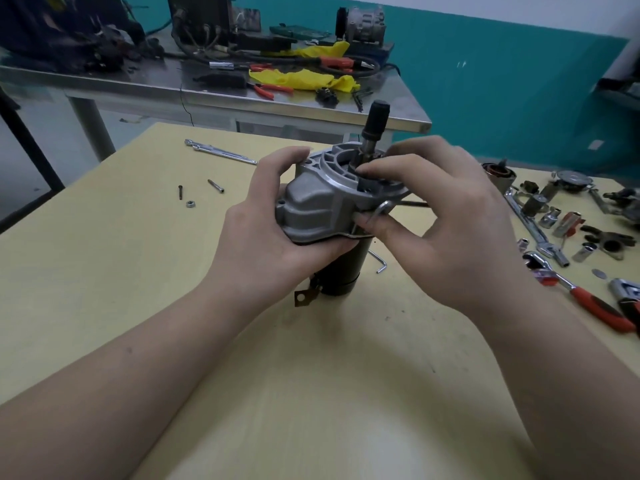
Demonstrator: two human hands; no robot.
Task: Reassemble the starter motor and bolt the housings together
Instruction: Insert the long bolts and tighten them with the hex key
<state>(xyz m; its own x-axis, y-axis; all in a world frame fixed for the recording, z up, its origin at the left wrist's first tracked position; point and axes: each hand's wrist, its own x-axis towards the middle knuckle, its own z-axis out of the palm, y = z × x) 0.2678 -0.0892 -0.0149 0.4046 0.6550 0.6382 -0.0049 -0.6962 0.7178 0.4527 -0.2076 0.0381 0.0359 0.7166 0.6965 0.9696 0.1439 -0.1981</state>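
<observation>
Your forearms fill the near edge, and both hands meet at the starter (325,216), which stands upright in the middle of the yellow table (104,271), its dark motor can (341,271) down and its shaft (375,124) pointing up.

Your left hand (266,233) is wrapped round the grey cast housing (311,206), thumb on the top rim and fingers curled beneath its lower edge. Your right hand (440,216) has fingertips curled onto the housing's top face beside the shaft, and its lower fingers seem to pinch a bent hex key (377,213) against the housing's side; how firmly is hard to tell.

Expect weight here: cast metal over a steel can, stiff all through, top-heavy while it stands on end. The casting's ribs and lower lip give you good purchase, so keep the left hand where it is, under the lip. The can looks smooth and likely slippery; don't lift by it alone. The shaft is a poor handle, since it may turn or slide. A brass tab (304,296) near the base looks thin enough to bend, so keep clear of it.

Two bolts (197,189) and a nut (189,204) lie well apart on the left; sockets and a ratchet (585,299) lie to the right.
</observation>
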